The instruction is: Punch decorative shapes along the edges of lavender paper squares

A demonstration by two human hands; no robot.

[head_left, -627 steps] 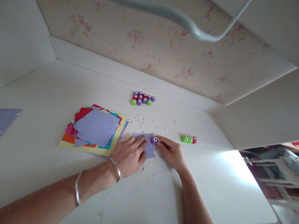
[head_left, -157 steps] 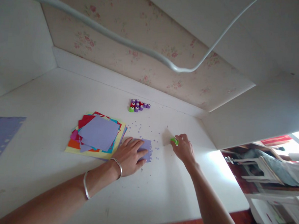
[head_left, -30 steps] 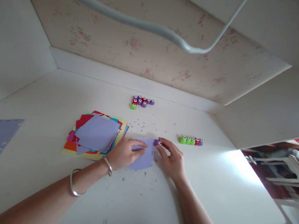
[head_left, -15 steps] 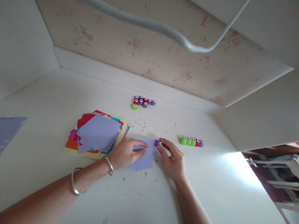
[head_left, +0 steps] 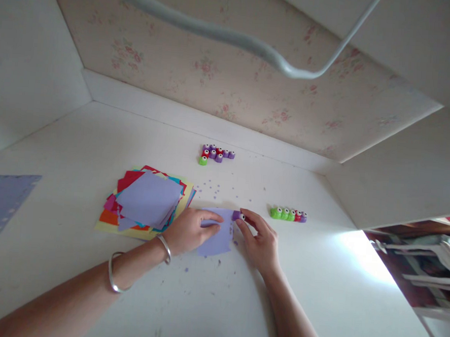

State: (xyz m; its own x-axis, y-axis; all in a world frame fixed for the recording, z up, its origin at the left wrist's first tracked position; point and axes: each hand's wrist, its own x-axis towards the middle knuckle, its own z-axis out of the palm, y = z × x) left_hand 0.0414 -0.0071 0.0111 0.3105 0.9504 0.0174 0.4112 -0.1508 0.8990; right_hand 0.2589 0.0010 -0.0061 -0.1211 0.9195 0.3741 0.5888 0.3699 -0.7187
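A light purple sheet of paper (head_left: 215, 245) lies on the white table between my hands, with a row of small punched holes along its right edge. My left hand (head_left: 190, 230) rests on the sheet's left part, its fingers stretched out flat. At the sheet's upper right corner sits a small purple craft punch (head_left: 237, 215) with a white top. My right hand (head_left: 261, 239) pinches this punch between thumb and fingers. Tiny purple paper bits are scattered around the sheet.
Left of the sheet is a stack of coloured paper (head_left: 149, 199). A purple sheet with punched edges (head_left: 1, 211) lies far left. Several small punches (head_left: 212, 153) stand near the wall, and a row of green, red and purple punches (head_left: 289, 214) stands at the right.
Both hands, the sheet and the punch stay in practically the same place. Only a slight shift of the camera view shows.
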